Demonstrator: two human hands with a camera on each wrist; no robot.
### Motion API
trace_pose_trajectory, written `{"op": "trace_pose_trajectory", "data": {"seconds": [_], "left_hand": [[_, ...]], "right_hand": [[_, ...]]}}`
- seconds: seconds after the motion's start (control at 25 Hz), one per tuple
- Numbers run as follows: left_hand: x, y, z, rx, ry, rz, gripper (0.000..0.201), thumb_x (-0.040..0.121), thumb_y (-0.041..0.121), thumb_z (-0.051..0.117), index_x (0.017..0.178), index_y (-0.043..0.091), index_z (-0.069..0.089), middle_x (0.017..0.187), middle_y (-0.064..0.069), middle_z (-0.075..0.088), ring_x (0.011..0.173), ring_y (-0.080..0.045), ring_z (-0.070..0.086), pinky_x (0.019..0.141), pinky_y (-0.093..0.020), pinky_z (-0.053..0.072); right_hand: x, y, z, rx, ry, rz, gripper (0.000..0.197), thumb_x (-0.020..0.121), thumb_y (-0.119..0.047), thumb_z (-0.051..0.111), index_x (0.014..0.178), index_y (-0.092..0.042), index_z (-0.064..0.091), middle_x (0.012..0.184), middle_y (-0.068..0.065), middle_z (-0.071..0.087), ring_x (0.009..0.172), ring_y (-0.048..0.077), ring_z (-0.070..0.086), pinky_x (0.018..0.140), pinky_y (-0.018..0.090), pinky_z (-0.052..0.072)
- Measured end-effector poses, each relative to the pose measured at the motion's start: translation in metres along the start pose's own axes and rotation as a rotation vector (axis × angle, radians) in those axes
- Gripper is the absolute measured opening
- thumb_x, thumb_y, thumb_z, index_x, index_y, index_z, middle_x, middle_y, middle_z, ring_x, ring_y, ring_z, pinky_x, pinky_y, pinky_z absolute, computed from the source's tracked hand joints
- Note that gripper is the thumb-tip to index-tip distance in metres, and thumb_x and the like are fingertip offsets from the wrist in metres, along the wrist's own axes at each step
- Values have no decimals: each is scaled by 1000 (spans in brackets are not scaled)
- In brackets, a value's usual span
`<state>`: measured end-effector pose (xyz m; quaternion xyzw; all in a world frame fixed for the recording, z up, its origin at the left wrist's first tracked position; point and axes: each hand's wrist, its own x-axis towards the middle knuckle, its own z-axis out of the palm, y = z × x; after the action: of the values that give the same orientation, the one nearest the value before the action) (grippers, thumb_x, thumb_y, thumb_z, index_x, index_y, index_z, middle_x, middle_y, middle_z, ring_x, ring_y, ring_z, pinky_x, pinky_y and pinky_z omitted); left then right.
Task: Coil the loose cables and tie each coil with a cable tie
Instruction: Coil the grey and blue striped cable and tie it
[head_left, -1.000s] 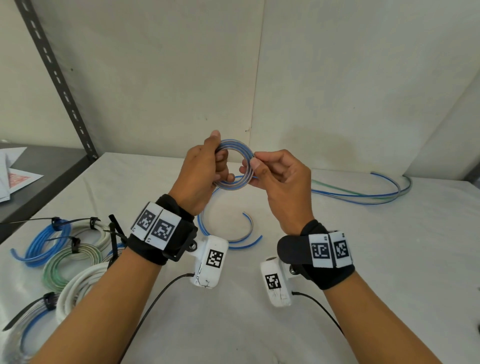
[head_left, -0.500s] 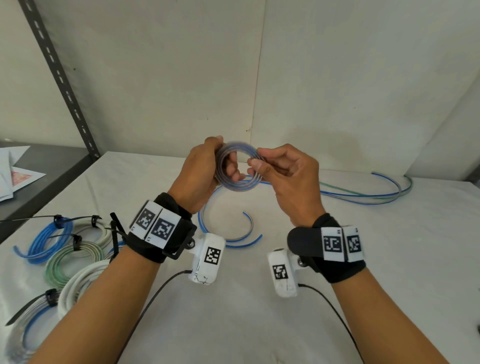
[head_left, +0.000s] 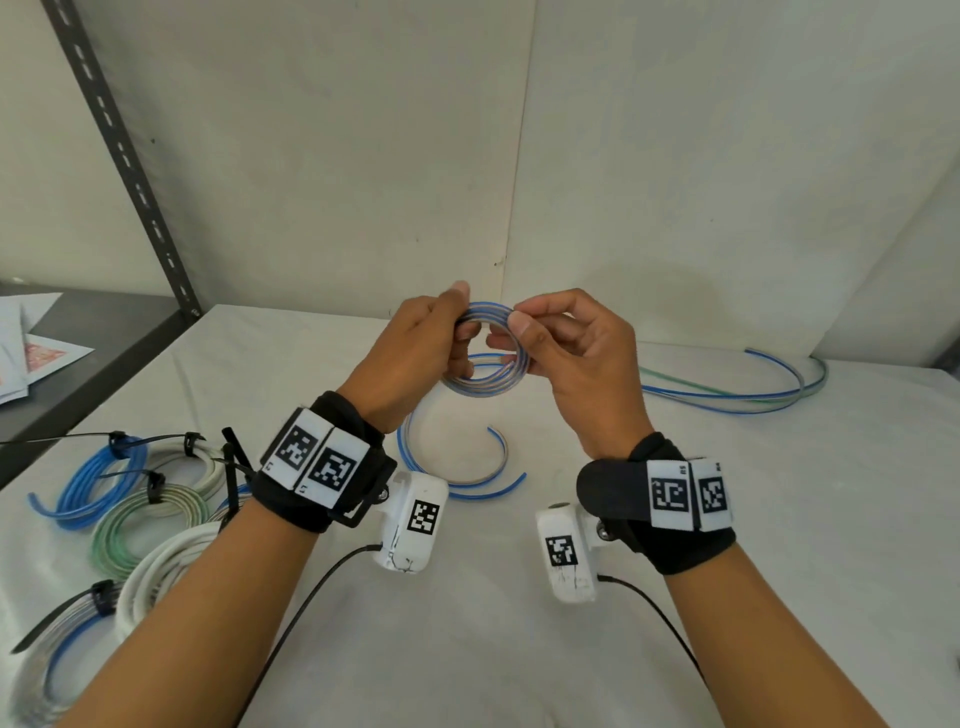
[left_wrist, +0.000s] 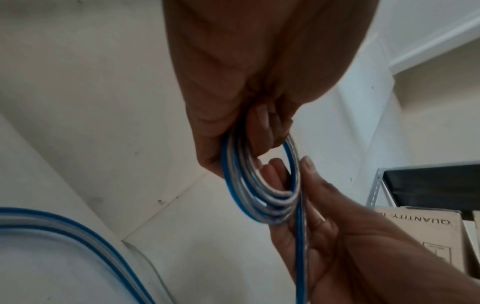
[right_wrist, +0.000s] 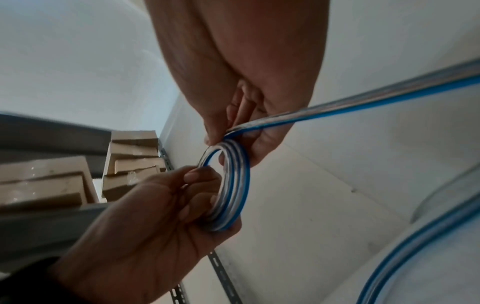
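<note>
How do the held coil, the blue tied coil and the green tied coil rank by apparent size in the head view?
1. Blue tied coil and green tied coil: alike, unranked.
2. Held coil: smallest, though nearness to the camera may skew this.

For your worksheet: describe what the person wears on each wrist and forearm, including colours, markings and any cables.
Both forearms are bare, with no sleeves. Each wrist carries a black strap bearing two white tags printed with black square codes. A white camera housing with its own black code hangs under each wrist, and a thin black cable trails from each housing.

"QUANTITY" (upside down, cut off) on a cardboard box (left_wrist: 426, 242)
</note>
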<state>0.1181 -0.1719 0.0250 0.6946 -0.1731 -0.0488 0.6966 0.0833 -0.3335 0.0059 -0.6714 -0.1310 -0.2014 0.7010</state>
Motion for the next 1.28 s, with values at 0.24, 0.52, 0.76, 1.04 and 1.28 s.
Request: {"op": "trace_pose_trajectory", "data": {"seconds": [0.24,0.52,0.76,1.04,1.28], "left_hand": [[5,4,-5,-407,138,-27,47,109,30,30,65,17,35,53,6,19,46,-12,17,59,-29,39],[1,7,7,-503,143,-35,47,110,32,27,66,16,35,50,6,20,45,-12,19,58,-28,42],[-1,8,-13,-70,-31,53,50,106,38,43,88,-4,64,64,-11,60,63,-25,62,70,-34,60],[-10,9,-38,403,-309,-5,16,89,17,73,98,4,76,86,-14,77,81,-25,75,86,-47,60],[-8,8,-34,433,-166,145,11,87,18,77,93,8,78,77,-9,77,75,-25,75,78,-49,62]], "right_hand": [[-9,5,24,206,124,21,10,100,-4,58,109,-1,57,96,20,76,94,31,75,81,39,61],[-12,10,29,135,243,-71,17,87,2,74,93,-9,63,92,16,77,86,27,75,80,50,61],[3,1,-3,-58,10,-93,18,85,2,75,94,-13,69,86,5,78,79,24,76,78,36,61],[5,4,-22,-325,-285,-44,16,85,-2,76,96,-12,72,88,8,78,78,27,75,80,41,60],[5,4,-18,-319,-222,-81,16,94,-3,67,102,-17,72,94,0,78,85,18,75,78,33,60]]}}
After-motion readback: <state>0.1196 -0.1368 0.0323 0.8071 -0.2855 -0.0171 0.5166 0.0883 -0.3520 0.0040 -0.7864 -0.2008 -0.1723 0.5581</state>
